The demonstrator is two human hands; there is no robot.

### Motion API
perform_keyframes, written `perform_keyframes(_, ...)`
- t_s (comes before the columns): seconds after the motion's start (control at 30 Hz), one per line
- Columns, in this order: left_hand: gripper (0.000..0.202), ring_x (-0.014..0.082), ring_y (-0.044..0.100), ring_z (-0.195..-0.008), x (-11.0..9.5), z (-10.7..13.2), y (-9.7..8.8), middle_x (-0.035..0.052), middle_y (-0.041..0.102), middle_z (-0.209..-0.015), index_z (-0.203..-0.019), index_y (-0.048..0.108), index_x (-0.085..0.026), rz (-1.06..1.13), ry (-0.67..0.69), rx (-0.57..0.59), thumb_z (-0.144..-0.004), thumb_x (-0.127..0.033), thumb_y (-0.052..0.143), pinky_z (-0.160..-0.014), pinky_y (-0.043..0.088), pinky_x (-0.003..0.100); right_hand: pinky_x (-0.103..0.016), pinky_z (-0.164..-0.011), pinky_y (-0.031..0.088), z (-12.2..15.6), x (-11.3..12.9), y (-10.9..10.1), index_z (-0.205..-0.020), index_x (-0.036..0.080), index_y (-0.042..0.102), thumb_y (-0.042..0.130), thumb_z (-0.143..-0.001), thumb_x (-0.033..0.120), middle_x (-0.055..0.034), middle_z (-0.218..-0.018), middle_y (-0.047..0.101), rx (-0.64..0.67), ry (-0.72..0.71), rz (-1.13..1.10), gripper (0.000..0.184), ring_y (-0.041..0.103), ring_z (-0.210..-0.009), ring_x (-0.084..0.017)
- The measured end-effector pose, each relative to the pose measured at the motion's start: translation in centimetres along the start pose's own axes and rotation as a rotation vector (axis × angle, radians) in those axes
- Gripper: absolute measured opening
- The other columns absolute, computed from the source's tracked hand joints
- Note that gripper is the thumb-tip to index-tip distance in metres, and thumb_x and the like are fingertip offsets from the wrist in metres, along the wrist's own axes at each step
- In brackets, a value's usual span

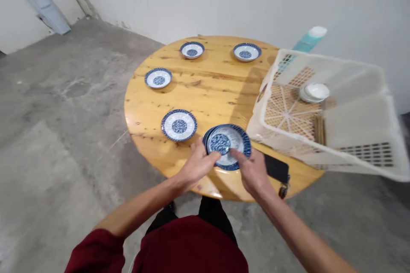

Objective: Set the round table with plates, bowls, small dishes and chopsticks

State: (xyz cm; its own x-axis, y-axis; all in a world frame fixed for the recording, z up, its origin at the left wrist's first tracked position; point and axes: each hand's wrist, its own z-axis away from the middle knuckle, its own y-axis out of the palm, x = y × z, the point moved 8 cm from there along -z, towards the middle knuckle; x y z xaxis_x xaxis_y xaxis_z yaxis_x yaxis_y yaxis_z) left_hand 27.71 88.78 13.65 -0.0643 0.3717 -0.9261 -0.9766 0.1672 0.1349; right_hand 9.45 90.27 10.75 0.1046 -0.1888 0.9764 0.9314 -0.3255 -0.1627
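A small stack of blue-and-white patterned plates [235, 138] is held over the near edge of the round table, tilted toward me. My left hand [200, 162] grips the stack's left side, its thumb lying over the top plate. On the right side, my right hand [253, 169] is closed on the rim, thumb pressed on the inner face of the top plate. The lower plates show as offset rims at the left; the fingers beneath are hidden. Just left of the stack, a matching plate [179, 125] lies face up on the table.
Matching plates sit around the wooden table [205, 94]: one at left [158, 79], one at back [192, 50], one at back right [247, 52]. A white plastic crate [323, 147] holds white bowls [315, 92] and a sticklike bundle [319, 130]. A black phone [276, 168] lies near my right hand.
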Motion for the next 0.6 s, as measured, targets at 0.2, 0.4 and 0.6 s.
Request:
perform_keyframes(0.2,0.042,0.0287,0.065,-0.117,8.5,12.5,-15.3,0.0104,0.068,-0.122,-0.116,0.068,-0.021,0.023,-0.252,-0.224,-0.074,-0.024,0.073,-0.092,0.06,0.038,-0.051,-0.09,0.06,14.2,-5.4,15.4,-0.098,0.021,0.077,0.065,-0.068,0.036,-0.0082,-0.089,0.079,0.17,0.131,-0.058,0.035,0.072,-0.1,-0.034)
perform_keyframes(0.4,0.043,0.0284,0.068,-0.111,12.6,17.9,-21.8,0.0113,0.07,-0.116,-0.116,0.067,-0.02,0.092,-0.391,-0.367,-0.074,-0.028,0.075,-0.083,0.061,0.035,-0.048,-0.096,0.056,19.3,-7.5,21.8,-0.093,0.019,0.075,0.06,-0.069,0.035,-0.0095,-0.093,0.079,0.273,0.214,-0.066,0.032,0.072,-0.098,-0.032)
perform_keyframes(0.6,0.047,0.0295,0.067,-0.115,11.1,14.2,-22.5,0.0129,0.069,-0.125,-0.118,0.066,-0.02,0.094,-0.324,-0.304,-0.074,-0.034,0.076,-0.082,0.06,0.034,-0.042,-0.092,0.055,16.2,-7.2,22.7,-0.095,0.019,0.071,0.059,-0.069,0.035,-0.0093,-0.099,0.079,0.224,0.219,-0.068,0.033,0.071,-0.095,-0.03)
